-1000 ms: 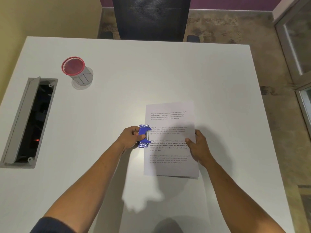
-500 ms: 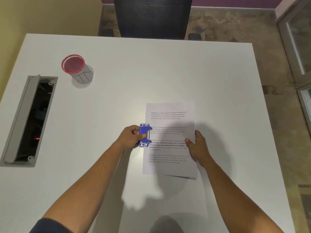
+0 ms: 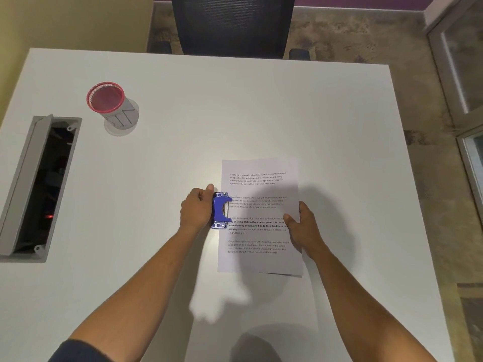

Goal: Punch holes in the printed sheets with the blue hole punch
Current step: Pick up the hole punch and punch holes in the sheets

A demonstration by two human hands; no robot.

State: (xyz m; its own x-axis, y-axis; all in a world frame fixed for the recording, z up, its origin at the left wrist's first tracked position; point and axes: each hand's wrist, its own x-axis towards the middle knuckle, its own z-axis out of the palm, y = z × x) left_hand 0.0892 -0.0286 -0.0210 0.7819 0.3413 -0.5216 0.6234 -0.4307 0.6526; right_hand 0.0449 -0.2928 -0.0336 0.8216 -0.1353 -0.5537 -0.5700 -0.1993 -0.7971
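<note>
Head view is all I have, looking down on a white table (image 3: 261, 113). My left hand (image 3: 197, 210) is clasped around the blue hole punch (image 3: 220, 210), thumb at its far end, its fingers curled out of sight behind the body. The punch sits at the left edge of the printed sheets (image 3: 261, 189), about mid-height; I cannot tell how far the paper reaches into its slot. My right hand (image 3: 303, 228) pinches the right edge of the sheets, thumb on top, fingers hidden beneath. A second sheet peeks out only at the near right corner. The text is too small to read in full. A red-rimmed mesh cup (image 3: 111, 105) stands far left beside an open cable box (image 3: 39, 184), its interior dark. A chair (image 3: 232, 24) is cut off at the top.
</note>
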